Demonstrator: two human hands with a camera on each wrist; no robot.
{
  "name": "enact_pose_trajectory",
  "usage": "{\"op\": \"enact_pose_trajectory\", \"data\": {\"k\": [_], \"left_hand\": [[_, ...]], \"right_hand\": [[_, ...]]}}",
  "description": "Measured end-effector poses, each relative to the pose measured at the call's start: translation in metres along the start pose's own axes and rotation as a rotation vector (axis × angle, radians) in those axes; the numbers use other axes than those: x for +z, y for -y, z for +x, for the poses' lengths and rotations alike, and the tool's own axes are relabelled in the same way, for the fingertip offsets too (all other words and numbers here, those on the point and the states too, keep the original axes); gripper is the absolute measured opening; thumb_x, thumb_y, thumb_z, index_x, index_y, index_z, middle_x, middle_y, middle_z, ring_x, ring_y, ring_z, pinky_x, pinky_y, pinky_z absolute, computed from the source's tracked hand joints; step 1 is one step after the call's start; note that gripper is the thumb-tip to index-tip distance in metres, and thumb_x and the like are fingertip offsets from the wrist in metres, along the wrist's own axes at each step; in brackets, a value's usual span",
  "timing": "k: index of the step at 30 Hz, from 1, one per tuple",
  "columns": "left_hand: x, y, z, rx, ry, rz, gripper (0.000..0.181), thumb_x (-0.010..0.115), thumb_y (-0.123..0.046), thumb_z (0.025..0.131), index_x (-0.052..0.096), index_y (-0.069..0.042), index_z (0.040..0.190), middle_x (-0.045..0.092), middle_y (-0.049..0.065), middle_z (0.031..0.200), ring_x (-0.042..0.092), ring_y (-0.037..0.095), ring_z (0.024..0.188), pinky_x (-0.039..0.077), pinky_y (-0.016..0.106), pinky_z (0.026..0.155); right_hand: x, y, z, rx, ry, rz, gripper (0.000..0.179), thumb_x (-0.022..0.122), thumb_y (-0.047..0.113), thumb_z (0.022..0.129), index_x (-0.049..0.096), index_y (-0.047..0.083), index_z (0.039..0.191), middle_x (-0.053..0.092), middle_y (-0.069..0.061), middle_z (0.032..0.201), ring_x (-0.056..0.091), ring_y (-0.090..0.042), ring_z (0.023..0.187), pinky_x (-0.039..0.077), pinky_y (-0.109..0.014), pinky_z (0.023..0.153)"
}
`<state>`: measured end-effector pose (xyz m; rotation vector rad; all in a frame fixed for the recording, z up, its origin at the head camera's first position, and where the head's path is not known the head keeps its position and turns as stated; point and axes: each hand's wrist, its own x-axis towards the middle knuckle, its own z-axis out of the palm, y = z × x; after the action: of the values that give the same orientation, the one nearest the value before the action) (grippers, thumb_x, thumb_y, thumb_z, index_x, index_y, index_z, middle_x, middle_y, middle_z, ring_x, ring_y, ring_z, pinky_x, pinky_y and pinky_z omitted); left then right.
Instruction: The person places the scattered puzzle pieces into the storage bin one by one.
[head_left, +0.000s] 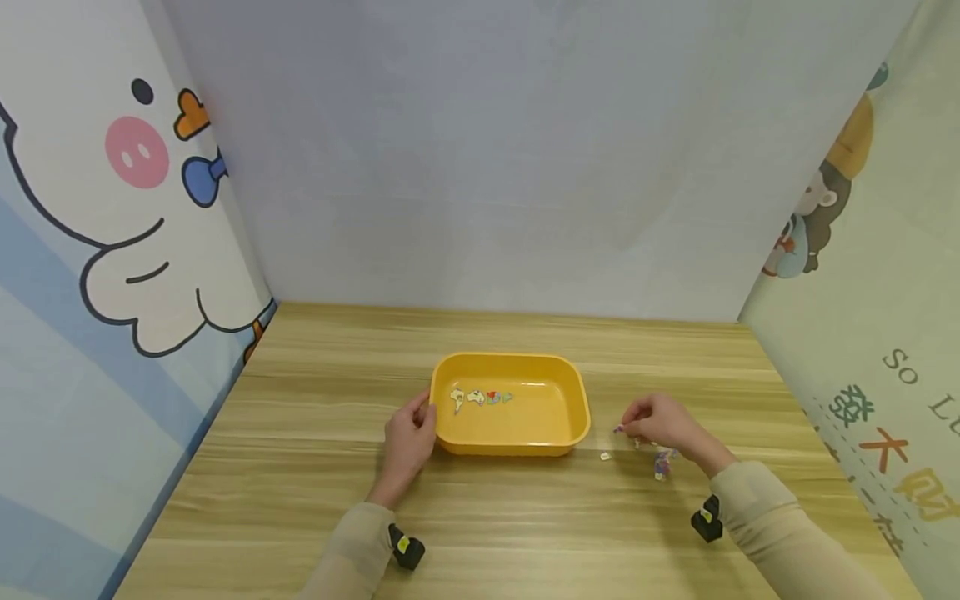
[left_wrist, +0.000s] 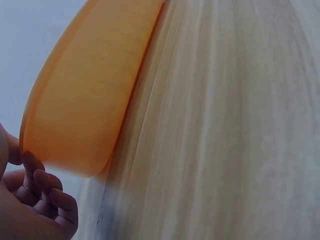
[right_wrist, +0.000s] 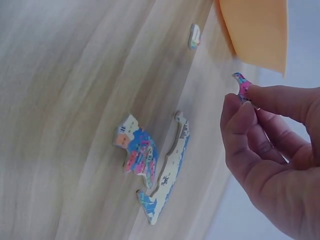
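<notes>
The left hand [head_left: 409,437] grips the left end of a yellow plastic tray [head_left: 510,448], thumb at the rim and fingers against the outer wall. To the right of the tray, the right hand [head_left: 660,422] pinches a small pink-and-blue puzzle piece [right_wrist: 243,86] between thumb and fingers, above the tabletop. Below that hand lie a multicoloured puzzle piece [right_wrist: 140,152] and a long, curved cream-and-blue puzzle piece [right_wrist: 169,172]. A tiny pale puzzle piece [right_wrist: 194,36] lies closer to the tray. Inside the tray, several small irregular pieces [head_left: 476,397] form a row toward the left.
The wood-grain table [head_left: 337,358] backs onto a pale grey cloth wall [head_left: 480,167]. Printed curtains stand at the left [head_left: 90,208] and right [head_left: 862,333]. Each wrist carries a small black camera mount, one at the left [head_left: 406,547], the other at the right [head_left: 707,520].
</notes>
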<state>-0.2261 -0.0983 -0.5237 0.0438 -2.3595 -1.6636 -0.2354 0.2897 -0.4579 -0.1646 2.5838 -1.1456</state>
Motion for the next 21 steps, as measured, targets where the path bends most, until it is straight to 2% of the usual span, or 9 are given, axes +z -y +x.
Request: {"op": "enact_pose_trajectory", "data": {"k": [4,9,15,19,21], "left_hand": [[0.000,0.000,0.000,0.024,0.000,-0.004,0.032,0.058,-0.004,0.092,0.061,0.005,0.122,0.046,0.001,0.063,0.042,0.012,0.053,0.034,0.022,0.046],[0.001,0.001,0.000,0.001,0.009,-0.013,0.033,0.057,-0.006,0.093,0.060,0.004,0.125,0.047,0.001,0.064,0.043,0.013,0.054,0.035,0.021,0.046],[0.002,0.002,0.000,0.001,0.003,-0.007,0.033,0.057,-0.005,0.093,0.061,0.004,0.124,0.046,0.001,0.063,0.042,0.013,0.054,0.034,0.022,0.046],[0.002,0.001,0.001,0.009,0.001,-0.005,0.032,0.057,-0.005,0.093,0.061,0.004,0.123,0.046,0.001,0.063,0.042,0.012,0.053,0.034,0.021,0.046],[0.002,0.001,0.001,0.009,0.001,-0.004,0.032,0.057,-0.006,0.093,0.061,0.004,0.123,0.046,0.001,0.063,0.042,0.011,0.053,0.034,0.021,0.046]], "right_hand": [[-0.002,0.002,0.001,-0.017,0.017,0.024,0.012,0.064,0.005,0.089,0.065,-0.005,0.095,0.063,-0.013,0.082,0.061,-0.034,0.076,0.053,-0.045,0.068],[-0.005,0.007,0.002,-0.013,0.013,0.004,0.016,0.062,0.003,0.090,0.065,-0.005,0.103,0.063,-0.010,0.088,0.062,-0.033,0.083,0.053,-0.045,0.073],[-0.008,0.014,0.005,-0.013,0.016,-0.002,0.016,0.063,0.006,0.090,0.067,-0.004,0.101,0.064,-0.013,0.089,0.061,-0.034,0.082,0.052,-0.045,0.071],[-0.012,0.022,0.008,-0.049,-0.004,-0.017,0.012,0.065,0.006,0.088,0.066,-0.004,0.094,0.063,-0.010,0.083,0.060,-0.036,0.079,0.053,-0.045,0.070],[-0.014,0.026,0.010,-0.077,-0.023,-0.038,0.013,0.066,0.005,0.087,0.066,-0.005,0.095,0.062,-0.009,0.081,0.061,-0.037,0.077,0.053,-0.045,0.068]]}}
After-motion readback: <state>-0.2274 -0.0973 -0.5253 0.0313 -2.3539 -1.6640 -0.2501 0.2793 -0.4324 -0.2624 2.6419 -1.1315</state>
